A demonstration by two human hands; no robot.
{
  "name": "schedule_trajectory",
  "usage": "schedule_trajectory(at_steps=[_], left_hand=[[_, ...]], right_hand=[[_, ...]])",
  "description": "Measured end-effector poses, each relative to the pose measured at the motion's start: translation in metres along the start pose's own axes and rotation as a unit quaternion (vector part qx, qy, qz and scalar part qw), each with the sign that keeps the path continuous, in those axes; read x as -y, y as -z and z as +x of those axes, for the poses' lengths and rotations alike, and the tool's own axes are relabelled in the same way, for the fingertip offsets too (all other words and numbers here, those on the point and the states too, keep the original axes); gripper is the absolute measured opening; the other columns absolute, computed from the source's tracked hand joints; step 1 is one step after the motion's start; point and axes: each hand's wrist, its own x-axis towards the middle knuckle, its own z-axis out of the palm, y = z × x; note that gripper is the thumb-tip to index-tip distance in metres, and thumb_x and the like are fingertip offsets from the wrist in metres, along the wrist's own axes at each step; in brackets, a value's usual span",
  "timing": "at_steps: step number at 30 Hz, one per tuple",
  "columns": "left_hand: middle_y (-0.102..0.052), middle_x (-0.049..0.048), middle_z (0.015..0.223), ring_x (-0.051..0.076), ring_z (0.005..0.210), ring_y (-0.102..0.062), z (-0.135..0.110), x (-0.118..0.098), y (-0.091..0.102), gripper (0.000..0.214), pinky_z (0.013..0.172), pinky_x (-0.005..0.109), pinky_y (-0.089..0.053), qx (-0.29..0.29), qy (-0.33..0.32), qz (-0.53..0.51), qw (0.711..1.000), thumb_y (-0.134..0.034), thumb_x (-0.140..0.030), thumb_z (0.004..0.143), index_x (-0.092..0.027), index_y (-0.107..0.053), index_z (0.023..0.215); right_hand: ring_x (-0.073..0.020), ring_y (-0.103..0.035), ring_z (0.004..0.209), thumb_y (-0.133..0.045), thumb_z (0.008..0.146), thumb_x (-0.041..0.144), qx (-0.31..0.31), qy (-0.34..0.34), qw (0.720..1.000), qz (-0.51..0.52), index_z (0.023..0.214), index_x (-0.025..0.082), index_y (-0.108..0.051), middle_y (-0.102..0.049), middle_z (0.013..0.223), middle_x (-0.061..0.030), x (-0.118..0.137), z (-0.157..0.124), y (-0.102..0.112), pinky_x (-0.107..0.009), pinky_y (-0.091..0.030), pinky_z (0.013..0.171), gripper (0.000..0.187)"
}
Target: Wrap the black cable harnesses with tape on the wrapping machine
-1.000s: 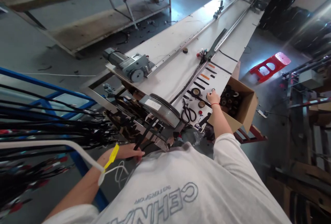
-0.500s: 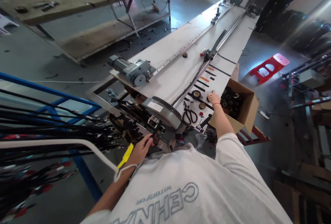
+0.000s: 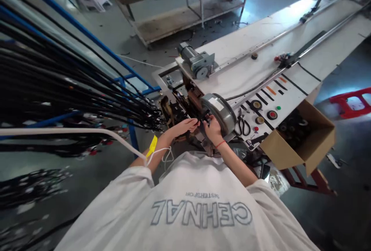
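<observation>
My left hand [image 3: 189, 124] is at the near end of the long bench, its fingers pinched together at a small dark piece. Just right of it, my right hand [image 3: 213, 129] has its fingers curled beside the grey round drum [image 3: 222, 114], which bears a white label. What lies between the two hands is dark and too small to name. Black-handled scissors [image 3: 242, 124] lie on the bench top [image 3: 232, 83] past the drum. Beyond them is a red button with a black ring [image 3: 271, 114], near rolls of tape [image 3: 259, 120].
A cardboard box [image 3: 321, 141] of dark rolls stands at the bench's right side. Bundles of black cables [image 3: 87, 89] hang on a blue frame [image 3: 95, 42] at left. A motor [image 3: 193, 58] sits on the bench's far corner. A red stool [image 3: 352, 104] stands on the floor.
My right hand has left the red button on the bench and come in beside my left hand at the drum. The view has swung left, shifting the bench rightward.
</observation>
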Motion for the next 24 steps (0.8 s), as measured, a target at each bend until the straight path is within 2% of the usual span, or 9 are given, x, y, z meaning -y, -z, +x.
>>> schedule_trajectory(at_steps=[4,6,9,12,14,16,18,20,24], left_hand=[[-0.031,-0.0075,0.058,0.007,0.050,-0.025,0.006,0.000,0.002,0.060,0.049,0.022,-0.024,0.024,-0.027,-0.024,0.999,-0.061,-0.074,0.072,-0.015,-0.054,0.080],[-0.031,-0.0078,0.058,0.006,0.050,-0.024,0.009,0.001,0.001,0.061,0.049,0.022,-0.023,0.030,-0.038,-0.033,0.998,-0.061,-0.075,0.071,-0.015,-0.053,0.080],[-0.030,-0.0081,0.057,0.007,0.051,-0.024,0.009,0.002,-0.004,0.063,0.049,0.022,-0.023,0.035,-0.044,-0.030,0.998,-0.061,-0.077,0.069,-0.015,-0.053,0.079],[-0.032,-0.0074,0.058,0.008,0.051,-0.026,0.007,0.001,-0.009,0.064,0.049,0.022,-0.024,0.031,-0.055,-0.006,0.998,-0.057,-0.079,0.071,-0.016,-0.053,0.078],[-0.033,-0.0067,0.058,0.008,0.052,-0.028,0.005,0.001,-0.012,0.063,0.050,0.022,-0.026,0.024,-0.067,0.016,0.997,-0.053,-0.079,0.074,-0.016,-0.053,0.078],[-0.035,-0.0059,0.060,0.009,0.053,-0.031,0.004,0.000,-0.012,0.060,0.051,0.022,-0.028,0.015,-0.080,0.042,0.996,-0.048,-0.076,0.080,-0.016,-0.052,0.080],[-0.039,-0.0045,0.062,0.010,0.055,-0.036,0.004,0.001,-0.011,0.055,0.053,0.022,-0.032,0.006,-0.088,0.089,0.992,-0.042,-0.069,0.087,-0.016,-0.053,0.081],[-0.044,-0.0025,0.064,0.011,0.058,-0.042,0.006,0.004,-0.009,0.048,0.057,0.023,-0.036,-0.011,-0.087,0.179,0.980,-0.039,-0.059,0.093,-0.016,-0.054,0.079],[-0.056,0.0021,0.067,0.014,0.065,-0.052,0.009,0.010,-0.010,0.034,0.065,0.024,-0.042,-0.028,-0.070,0.372,0.925,-0.038,-0.035,0.097,-0.015,-0.058,0.079]], right_hand=[[-0.0269,-0.060,0.101,-0.043,0.087,0.024,0.008,-0.019,1.000,-0.018,0.101,0.019,-0.055,-0.063,0.101,-0.0128,-0.003,0.021,0.001,-0.044,-0.044,0.097,0.018],[-0.0276,-0.059,0.104,-0.051,0.085,0.026,-0.007,-0.025,0.999,-0.036,0.098,0.019,-0.055,-0.062,0.104,-0.0139,0.000,0.022,0.005,-0.043,-0.044,0.098,0.015],[-0.0281,-0.056,0.109,-0.061,0.077,0.023,-0.004,-0.036,0.998,-0.060,0.081,0.020,-0.053,-0.062,0.105,-0.0140,0.002,0.022,0.009,-0.042,-0.042,0.100,0.009],[-0.0258,-0.056,0.109,-0.055,0.077,0.021,0.008,0.023,0.999,-0.045,0.073,0.022,-0.050,-0.061,0.106,-0.0123,0.000,0.021,0.013,-0.041,-0.042,0.100,0.007],[-0.0242,-0.056,0.107,-0.048,0.080,0.021,0.003,0.078,0.997,-0.025,0.075,0.022,-0.050,-0.060,0.108,-0.0125,-0.003,0.018,0.015,-0.040,-0.044,0.097,0.006],[-0.0225,-0.059,0.097,-0.045,0.081,0.022,0.009,0.088,0.996,-0.003,0.080,0.022,-0.050,-0.061,0.103,-0.0117,-0.005,0.014,0.017,-0.037,-0.048,0.088,0.005],[-0.0210,-0.061,0.084,-0.046,0.081,0.023,0.032,0.060,0.998,0.005,0.088,0.022,-0.049,-0.062,0.093,-0.0085,-0.005,0.012,0.019,-0.035,-0.050,0.078,0.008],[-0.0209,-0.060,0.078,-0.049,0.082,0.026,0.048,0.048,0.998,-0.010,0.095,0.021,-0.048,-0.062,0.087,-0.0062,-0.002,0.013,0.021,-0.035,-0.050,0.076,0.015],[-0.0214,-0.062,0.091,-0.045,0.086,0.026,0.048,0.148,0.988,-0.020,0.110,0.018,-0.049,-0.063,0.103,-0.0111,0.004,0.023,0.024,-0.038,-0.050,0.086,0.026]])
